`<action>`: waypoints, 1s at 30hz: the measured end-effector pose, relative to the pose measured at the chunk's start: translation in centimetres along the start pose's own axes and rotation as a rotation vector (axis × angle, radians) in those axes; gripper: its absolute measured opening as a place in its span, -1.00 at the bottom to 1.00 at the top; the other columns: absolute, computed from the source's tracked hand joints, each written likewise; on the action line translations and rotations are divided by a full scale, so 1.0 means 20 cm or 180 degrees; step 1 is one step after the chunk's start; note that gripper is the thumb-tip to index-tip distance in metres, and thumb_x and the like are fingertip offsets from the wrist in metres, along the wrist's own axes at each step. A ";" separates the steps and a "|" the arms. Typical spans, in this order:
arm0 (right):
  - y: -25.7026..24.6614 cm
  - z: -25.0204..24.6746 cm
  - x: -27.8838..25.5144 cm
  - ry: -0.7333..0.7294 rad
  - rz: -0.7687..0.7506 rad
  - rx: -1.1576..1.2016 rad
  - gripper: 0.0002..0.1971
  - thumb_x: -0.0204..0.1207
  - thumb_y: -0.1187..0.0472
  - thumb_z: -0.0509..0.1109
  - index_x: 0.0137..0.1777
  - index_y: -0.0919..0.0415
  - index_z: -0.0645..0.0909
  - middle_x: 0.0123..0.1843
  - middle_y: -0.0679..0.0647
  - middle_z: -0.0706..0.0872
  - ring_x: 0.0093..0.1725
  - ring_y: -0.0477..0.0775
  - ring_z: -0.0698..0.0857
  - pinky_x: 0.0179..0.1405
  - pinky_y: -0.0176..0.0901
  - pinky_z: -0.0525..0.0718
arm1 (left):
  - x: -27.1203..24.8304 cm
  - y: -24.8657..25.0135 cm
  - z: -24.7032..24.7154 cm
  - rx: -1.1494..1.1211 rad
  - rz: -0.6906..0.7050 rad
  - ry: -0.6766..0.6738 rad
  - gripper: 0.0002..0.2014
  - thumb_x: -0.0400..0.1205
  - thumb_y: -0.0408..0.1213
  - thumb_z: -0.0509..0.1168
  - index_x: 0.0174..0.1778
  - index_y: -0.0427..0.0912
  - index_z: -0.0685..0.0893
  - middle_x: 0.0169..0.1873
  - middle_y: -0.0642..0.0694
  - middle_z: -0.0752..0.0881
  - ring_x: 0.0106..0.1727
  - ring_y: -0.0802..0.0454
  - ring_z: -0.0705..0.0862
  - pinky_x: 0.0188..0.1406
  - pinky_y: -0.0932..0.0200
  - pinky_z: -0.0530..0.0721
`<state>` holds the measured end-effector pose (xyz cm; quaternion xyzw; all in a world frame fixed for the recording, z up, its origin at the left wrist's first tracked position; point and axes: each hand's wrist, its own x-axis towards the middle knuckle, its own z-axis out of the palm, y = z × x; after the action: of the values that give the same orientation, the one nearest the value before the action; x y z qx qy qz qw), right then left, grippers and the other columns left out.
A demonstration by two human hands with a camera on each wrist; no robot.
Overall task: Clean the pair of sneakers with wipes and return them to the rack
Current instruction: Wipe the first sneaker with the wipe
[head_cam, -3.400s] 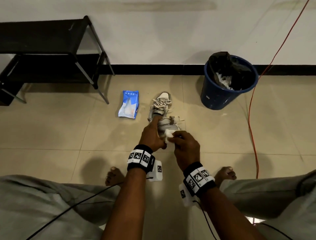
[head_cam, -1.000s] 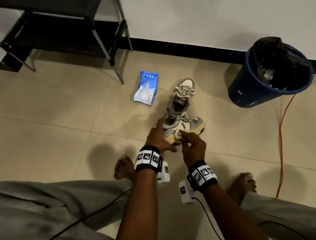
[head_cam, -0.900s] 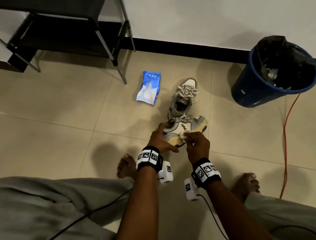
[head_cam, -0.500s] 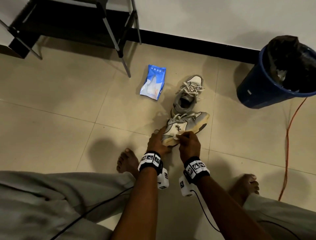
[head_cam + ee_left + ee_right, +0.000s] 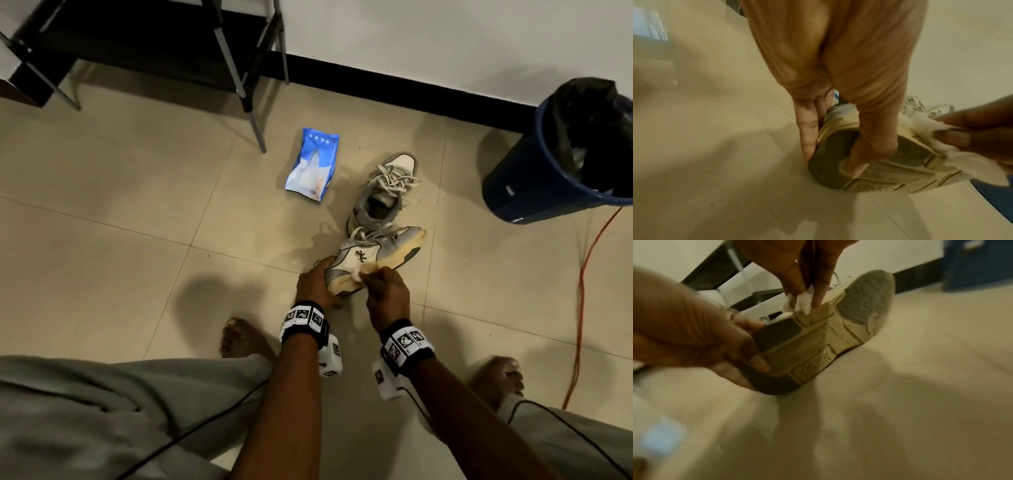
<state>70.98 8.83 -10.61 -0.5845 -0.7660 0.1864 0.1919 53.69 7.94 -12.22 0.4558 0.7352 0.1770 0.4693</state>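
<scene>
The black rack (image 5: 144, 44) stands against the wall at upper left, the blue bin (image 5: 534, 178) with its black liner at upper right, and the blue wipes pack (image 5: 313, 164) lies on the tiled floor (image 5: 120, 222) just beside the second sneaker (image 5: 383, 195), which rests upright near the first. The near sneaker (image 5: 373, 257) is tipped on its side with the sole toward the person; the left hand (image 5: 315, 286) grips its heel, thumb across the outsole and fingers round the back. The right hand (image 5: 387, 294) pinches a crumpled white wipe (image 5: 803, 301) between thumb and fingertips, pressed against the yellowed midsole edge.
</scene>
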 end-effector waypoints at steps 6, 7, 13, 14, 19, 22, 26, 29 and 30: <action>0.01 -0.07 0.04 -0.0320 -0.0058 0.0013 -0.78 0.43 0.39 0.35 -0.02 0.26 0.78 -0.07 0.20 0.70 -0.05 0.27 0.65 -0.17 -0.01 0.68 | -0.02 0.02 0.05 -0.0088 -0.0022 -0.0082 0.07 0.07 -0.37 0.73 0.58 -0.02 0.49 0.42 -0.09 0.64 0.40 -0.06 0.61 0.38 0.29 0.52; 0.07 -0.10 0.08 0.0035 0.0428 0.0109 -0.80 0.38 0.39 0.40 -0.04 0.27 0.78 -0.08 0.20 0.69 -0.06 0.28 0.66 -0.15 -0.08 0.65 | -0.03 0.05 0.09 -0.0116 0.0007 -0.0166 0.06 0.09 -0.36 0.73 0.58 -0.02 0.50 0.40 -0.08 0.65 0.38 -0.05 0.62 0.34 0.30 0.54; 0.03 -0.14 -0.09 -0.0903 -0.0113 -0.0067 -0.80 0.47 0.32 0.33 0.03 0.25 0.72 -0.03 0.19 0.67 -0.08 0.24 0.65 -0.19 -0.07 0.68 | -0.04 0.18 0.25 -0.0063 0.0126 -0.0302 -0.20 0.28 -0.22 0.59 0.51 0.04 0.57 0.28 -0.12 0.74 0.31 -0.12 0.69 0.38 0.10 0.61; 0.11 -0.18 -0.04 -0.0748 0.0217 -0.0188 -0.77 0.46 0.36 0.32 0.07 0.29 0.72 0.02 0.22 0.67 -0.02 0.26 0.64 -0.10 -0.04 0.68 | -0.05 0.19 0.26 0.0090 0.0159 -0.0356 -0.07 0.17 -0.23 0.68 0.54 0.01 0.54 0.31 -0.11 0.72 0.33 -0.14 0.67 0.39 0.06 0.60; 0.17 -0.19 0.01 -0.0790 -0.0038 -0.0271 -0.76 0.34 0.32 0.35 -0.05 0.27 0.79 -0.12 0.25 0.69 -0.13 0.30 0.70 -0.25 -0.13 0.64 | -0.06 0.22 0.32 0.0290 0.0067 -0.0317 0.01 0.10 -0.28 0.74 0.53 0.01 0.51 0.33 -0.09 0.69 0.32 -0.20 0.63 0.35 0.07 0.60; 0.21 -0.23 0.10 -0.0764 0.0121 -0.0313 -0.76 0.33 0.33 0.32 -0.09 0.33 0.79 -0.13 0.31 0.70 -0.12 0.36 0.70 -0.22 -0.03 0.70 | -0.08 0.23 0.33 0.0279 0.0096 -0.0218 -0.02 0.12 -0.27 0.74 0.51 -0.02 0.52 0.30 -0.12 0.70 0.30 -0.20 0.64 0.32 0.03 0.63; 0.17 -0.23 0.14 -0.1151 -0.0011 -0.0434 -0.82 0.39 0.35 0.44 -0.03 0.26 0.78 -0.06 0.24 0.70 -0.03 0.27 0.65 -0.14 -0.09 0.61 | -0.13 0.27 0.35 0.0391 0.0089 -0.0027 -0.15 0.11 -0.31 0.71 0.36 0.01 0.60 0.20 -0.12 0.74 0.21 -0.22 0.70 0.19 -0.07 0.70; 0.21 -0.26 0.21 -0.1066 0.0293 -0.0312 -0.82 0.28 0.38 0.47 -0.13 0.25 0.80 -0.15 0.28 0.74 -0.09 0.33 0.70 -0.17 0.00 0.67 | -0.14 0.26 0.37 0.0461 0.0112 -0.0026 -0.11 0.13 -0.35 0.70 0.42 -0.02 0.56 0.27 -0.15 0.67 0.27 -0.24 0.64 0.25 -0.09 0.64; 0.23 -0.26 0.22 -0.0904 0.0429 -0.0383 -0.82 0.27 0.40 0.44 -0.15 0.28 0.79 -0.18 0.31 0.74 -0.12 0.35 0.71 -0.16 0.00 0.66 | -0.14 0.26 0.38 0.0501 0.0101 -0.0027 -0.10 0.13 -0.35 0.70 0.43 -0.03 0.54 0.29 -0.16 0.64 0.27 -0.25 0.63 0.25 -0.10 0.63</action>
<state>76.41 14.63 -8.22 -0.6127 -0.7543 0.2334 0.0334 63.17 7.00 -10.91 0.5036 0.7376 0.1242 0.4324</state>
